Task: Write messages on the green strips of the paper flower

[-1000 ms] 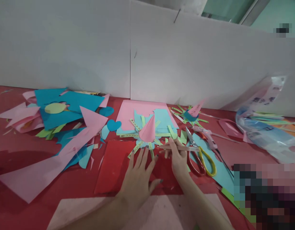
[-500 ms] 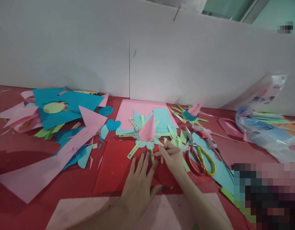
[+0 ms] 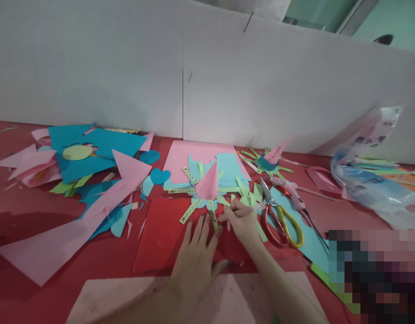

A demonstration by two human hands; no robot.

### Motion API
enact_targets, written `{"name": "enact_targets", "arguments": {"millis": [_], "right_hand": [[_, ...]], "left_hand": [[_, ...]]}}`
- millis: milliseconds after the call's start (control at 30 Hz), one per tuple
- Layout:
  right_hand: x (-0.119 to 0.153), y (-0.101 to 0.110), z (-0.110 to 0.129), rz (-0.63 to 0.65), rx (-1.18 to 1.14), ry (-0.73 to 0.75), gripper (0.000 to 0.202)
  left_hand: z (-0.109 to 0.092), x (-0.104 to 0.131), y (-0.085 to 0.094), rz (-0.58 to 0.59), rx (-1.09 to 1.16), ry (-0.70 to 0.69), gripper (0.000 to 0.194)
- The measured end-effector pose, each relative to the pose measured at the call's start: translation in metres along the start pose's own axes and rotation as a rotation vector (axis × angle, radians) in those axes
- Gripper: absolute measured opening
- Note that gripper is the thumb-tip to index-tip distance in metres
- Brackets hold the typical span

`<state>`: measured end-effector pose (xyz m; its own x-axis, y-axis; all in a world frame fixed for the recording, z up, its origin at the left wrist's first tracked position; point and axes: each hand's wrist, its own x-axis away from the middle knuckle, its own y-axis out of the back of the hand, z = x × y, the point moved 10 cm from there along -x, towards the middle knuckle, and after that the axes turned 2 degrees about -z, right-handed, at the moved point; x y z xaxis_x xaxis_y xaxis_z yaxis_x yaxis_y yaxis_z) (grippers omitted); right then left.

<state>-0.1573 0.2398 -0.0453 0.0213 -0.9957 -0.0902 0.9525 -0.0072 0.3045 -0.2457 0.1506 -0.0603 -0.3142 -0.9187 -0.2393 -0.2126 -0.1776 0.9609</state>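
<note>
Because our right hand (image 3: 241, 221) hides most of the pen (image 3: 259, 207) it pinches, we cannot make out the nib. Our left hand (image 3: 196, 256) lies spread on the red sheet (image 3: 158, 236); the pink-coned paper flower (image 3: 207, 184) sits just beyond, one green strip (image 3: 213, 213) at the left fingertips (image 3: 207, 218). We cannot read the marks on the farther cone (image 3: 274, 155) or plastic bag (image 3: 379, 185).

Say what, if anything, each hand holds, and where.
The right hand holds a slim, pale translucent pen near its writing end; the left hand holds nothing.

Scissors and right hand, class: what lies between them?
The head view shows a green paper strip and the pen's clear end between the right hand and the scissors.
</note>
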Motion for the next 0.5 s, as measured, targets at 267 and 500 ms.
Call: {"name": "enact_targets", "arguments": {"millis": [267, 500], "right_hand": [[-0.005, 0.027, -0.013, -0.238, -0.336, 0.026, 0.030], [-0.007, 0.026, -0.024, -0.238, -0.455, -0.054, 0.034]], "left_hand": [[0.001, -0.005, 0.021, -0.091, 0.044, -0.040, 0.054], [0.023, -0.022, 0.037, -0.162, 0.138, 0.004, 0.031]]}}
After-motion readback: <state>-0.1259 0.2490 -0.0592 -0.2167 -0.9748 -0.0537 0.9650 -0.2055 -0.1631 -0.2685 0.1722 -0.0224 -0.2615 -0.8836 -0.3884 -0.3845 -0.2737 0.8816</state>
